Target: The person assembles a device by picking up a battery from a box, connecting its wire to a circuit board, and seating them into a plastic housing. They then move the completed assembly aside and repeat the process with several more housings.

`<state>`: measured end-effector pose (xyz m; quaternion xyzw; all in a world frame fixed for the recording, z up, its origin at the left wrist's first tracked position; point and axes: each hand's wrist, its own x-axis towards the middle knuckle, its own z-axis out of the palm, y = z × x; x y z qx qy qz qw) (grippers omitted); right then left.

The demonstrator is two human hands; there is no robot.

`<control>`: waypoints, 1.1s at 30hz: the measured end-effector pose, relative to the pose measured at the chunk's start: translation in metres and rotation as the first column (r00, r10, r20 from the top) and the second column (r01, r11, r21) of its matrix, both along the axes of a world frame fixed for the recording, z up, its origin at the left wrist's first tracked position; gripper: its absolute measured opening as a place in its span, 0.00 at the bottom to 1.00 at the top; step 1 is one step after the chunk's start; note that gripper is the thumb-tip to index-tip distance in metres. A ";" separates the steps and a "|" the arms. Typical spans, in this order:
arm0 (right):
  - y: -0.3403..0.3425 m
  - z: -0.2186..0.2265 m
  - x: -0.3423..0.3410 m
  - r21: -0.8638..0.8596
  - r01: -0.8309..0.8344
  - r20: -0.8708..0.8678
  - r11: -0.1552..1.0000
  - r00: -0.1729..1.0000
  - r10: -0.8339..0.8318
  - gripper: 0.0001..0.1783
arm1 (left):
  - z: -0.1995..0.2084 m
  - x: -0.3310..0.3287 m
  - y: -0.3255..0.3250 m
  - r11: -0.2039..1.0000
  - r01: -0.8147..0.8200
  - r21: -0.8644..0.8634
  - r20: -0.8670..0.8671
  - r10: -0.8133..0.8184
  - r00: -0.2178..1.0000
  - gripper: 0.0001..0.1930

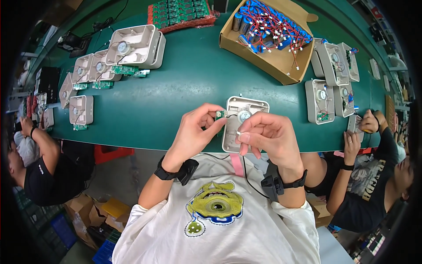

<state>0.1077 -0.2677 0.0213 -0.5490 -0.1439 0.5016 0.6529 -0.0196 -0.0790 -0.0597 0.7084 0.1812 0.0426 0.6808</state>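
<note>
In front of me at the table's near edge lies a white plastic housing, its hollow side up. A round speaker sits inside it, partly covered by my right hand. My left hand pinches a small green circuit board between thumb and fingers at the housing's left wall. Over the housing's right side, my right hand is closed, thumb against index finger. A small white piece, too small to name surely, pokes out at those fingertips. A short dark wire runs from the board toward the speaker.
A cardboard box holds blue batteries with red and black leads. More housings with boards stand at left and right. Green boards are stacked at the back. Co-workers sit at both sides; one's hands work at right.
</note>
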 end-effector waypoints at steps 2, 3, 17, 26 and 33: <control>0.002 -0.001 -0.006 -0.035 0.031 0.081 0.999 0.996 -0.028 0.04 | 0.001 0.001 -0.001 1.000 0.004 0.012 -0.002 -0.004 1.000 0.13; 0.004 -0.002 -0.010 -0.066 0.066 0.167 0.996 0.984 -0.054 0.04 | 0.002 0.001 -0.001 1.000 0.004 0.011 -0.003 -0.003 1.000 0.13; 0.024 -0.041 -0.019 -0.066 0.272 0.976 0.960 0.217 0.006 0.06 | 0.026 0.009 -0.007 0.962 -0.022 0.273 0.032 0.014 0.999 0.09; 0.022 -0.038 -0.017 -0.052 0.266 0.999 0.963 0.014 0.050 0.09 | 0.038 0.021 0.001 0.889 0.060 0.453 0.087 -0.111 0.990 0.12; 0.022 -0.041 -0.019 -0.030 0.255 0.994 0.966 -0.098 0.057 0.08 | 0.047 0.029 0.012 0.907 0.200 0.371 -0.017 -0.209 0.978 0.12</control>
